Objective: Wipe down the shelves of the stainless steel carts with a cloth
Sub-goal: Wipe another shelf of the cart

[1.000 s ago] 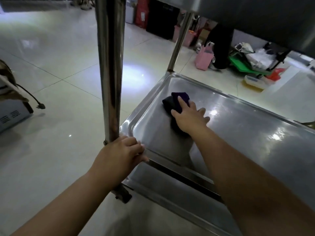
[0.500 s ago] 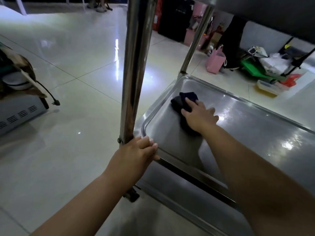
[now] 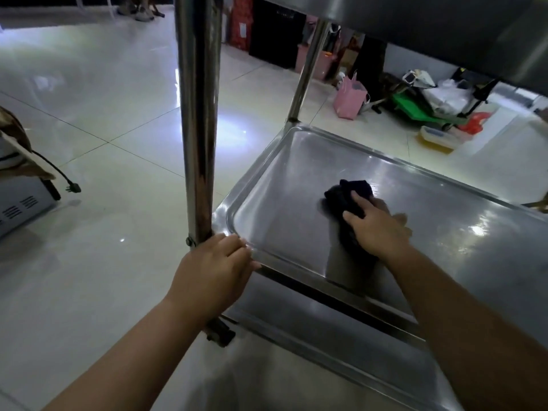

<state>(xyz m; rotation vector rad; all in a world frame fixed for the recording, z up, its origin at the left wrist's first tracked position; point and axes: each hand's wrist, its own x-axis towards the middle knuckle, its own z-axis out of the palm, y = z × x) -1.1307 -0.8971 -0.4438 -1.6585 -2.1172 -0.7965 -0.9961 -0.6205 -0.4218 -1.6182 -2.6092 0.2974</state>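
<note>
Moved: since the earlier frame the right hand (image 3: pixel 375 229) and its cloth (image 3: pixel 350 200) have slid away from the shelf's far-left corner toward its middle.
Left hand (image 3: pixel 213 274): closed around the base of the near upright post (image 3: pixel 197 120), at the near-left corner of the shelf; fingers curl over the raised rim.
Lower shelf (image 3: pixel 341 378): brushed steel, dull, seen under the near edge of the wiped one.
Caster (image 3: pixel 219 332): dark, below the left hand.
Right hand: palm down, fingers spread and pressing the cloth flat; the little-finger side is blurred.
Cloth: dark, soft, crumpled into a rough wad; it lies on the shelf, part under the hand and part showing beyond the fingertips.
Shelf (image 3: pixel 296 179): shallow rectangular stainless tray with rounded corners and a raised lip; glossy, with bright light spots on the right.
Far post (image 3: pixel 308 66): round polished tube rising from the far-left corner.
Upper shelf (image 3: pixel 444 31): grey metal underside across the top right.
Floor (image 3: pixel 89 114): large pale glossy tiles.
Pink bag (image 3: pixel 350 97): stands on the floor beyond the cart.
</note>
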